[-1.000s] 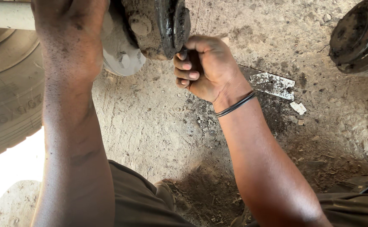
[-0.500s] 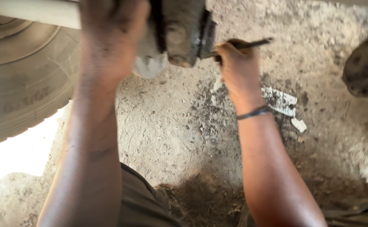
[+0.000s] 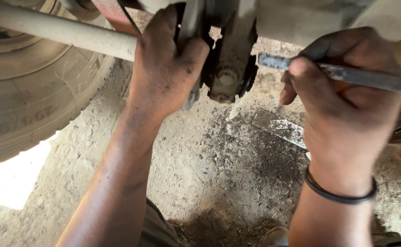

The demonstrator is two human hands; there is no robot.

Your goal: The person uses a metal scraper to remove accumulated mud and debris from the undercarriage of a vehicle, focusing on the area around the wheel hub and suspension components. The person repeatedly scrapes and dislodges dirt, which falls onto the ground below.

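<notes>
My left hand (image 3: 164,77) steadies the hub assembly (image 3: 225,68); right hand (image 3: 347,100) grips the metal rod (image 3: 369,77). I keep the tip square, lever gently.

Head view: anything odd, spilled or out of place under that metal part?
Yes: a dark stain spreads over the dirt ground beneath the grimy metal part, like spilled fluid or grime, and a torn scrap lies there.

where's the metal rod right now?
Head view, upper right: the metal rod is gripped in the right hand, its tip against the dirty metal assembly the left hand holds.
</notes>
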